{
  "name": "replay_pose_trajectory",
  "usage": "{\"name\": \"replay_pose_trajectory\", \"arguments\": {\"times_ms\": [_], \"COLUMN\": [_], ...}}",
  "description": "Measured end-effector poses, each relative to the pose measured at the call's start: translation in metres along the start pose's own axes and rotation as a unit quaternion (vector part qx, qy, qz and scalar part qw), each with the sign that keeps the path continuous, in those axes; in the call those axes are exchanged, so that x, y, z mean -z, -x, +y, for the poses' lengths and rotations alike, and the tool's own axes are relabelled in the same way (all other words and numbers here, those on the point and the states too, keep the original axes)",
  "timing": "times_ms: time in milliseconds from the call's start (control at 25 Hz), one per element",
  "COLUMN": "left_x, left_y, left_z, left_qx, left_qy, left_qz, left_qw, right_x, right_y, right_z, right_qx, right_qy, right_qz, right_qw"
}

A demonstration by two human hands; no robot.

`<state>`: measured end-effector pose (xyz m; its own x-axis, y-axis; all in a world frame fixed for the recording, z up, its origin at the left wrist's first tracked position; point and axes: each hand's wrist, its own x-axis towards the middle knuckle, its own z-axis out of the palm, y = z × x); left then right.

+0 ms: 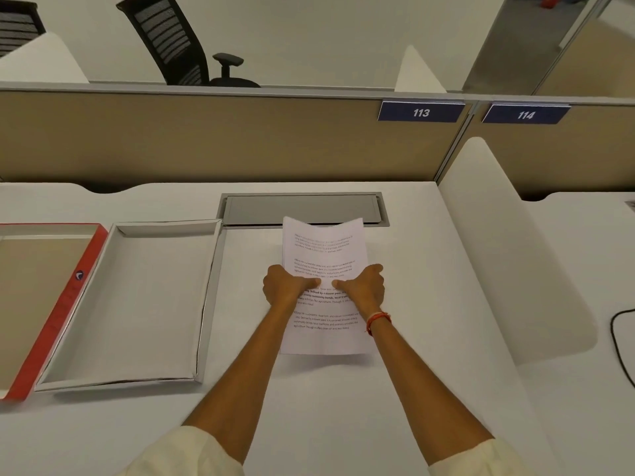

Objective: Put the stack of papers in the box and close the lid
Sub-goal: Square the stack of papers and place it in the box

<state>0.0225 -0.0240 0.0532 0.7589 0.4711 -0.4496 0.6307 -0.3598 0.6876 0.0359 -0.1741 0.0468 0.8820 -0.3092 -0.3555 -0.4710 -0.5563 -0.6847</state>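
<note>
A stack of white printed papers (323, 249) is in the middle of the white desk, its far end curling upward. My left hand (287, 285) grips its left edge and my right hand (364, 285) grips its right edge, thumbs on top and nearly meeting. To the left lies the open white box (113, 376), shallow and holding nothing. Its red-edged lid (58, 314) rests upside down beside the box at the far left, partly cut off by the frame.
A grey cable hatch (302, 209) sits in the desk just beyond the papers. A beige partition (206, 139) closes the back, and a white divider (498, 242) stands on the right. A black cable (618, 341) lies at the right edge. Office chairs stand behind the partition.
</note>
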Motion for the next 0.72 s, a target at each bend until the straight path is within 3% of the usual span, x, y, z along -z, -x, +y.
{"name": "replay_pose_trajectory", "arguments": {"times_ms": [280, 480, 720], "left_x": [0.006, -0.001, -0.008], "left_y": [0.04, 0.055, 0.057], "left_z": [0.028, 0.027, 0.011], "left_qx": [-0.143, -0.213, -0.25], "left_qy": [0.166, 0.294, 0.352], "left_qz": [0.13, 0.137, 0.14], "left_qw": [0.967, 0.922, 0.891], "right_x": [0.016, 0.012, 0.01], "right_y": [0.019, 0.035, 0.046], "right_z": [-0.024, -0.016, -0.009], "right_qx": [0.103, 0.152, 0.17], "right_qy": [-0.122, -0.285, -0.345], "right_qz": [0.172, 0.204, 0.198], "right_qw": [0.972, 0.924, 0.902]}}
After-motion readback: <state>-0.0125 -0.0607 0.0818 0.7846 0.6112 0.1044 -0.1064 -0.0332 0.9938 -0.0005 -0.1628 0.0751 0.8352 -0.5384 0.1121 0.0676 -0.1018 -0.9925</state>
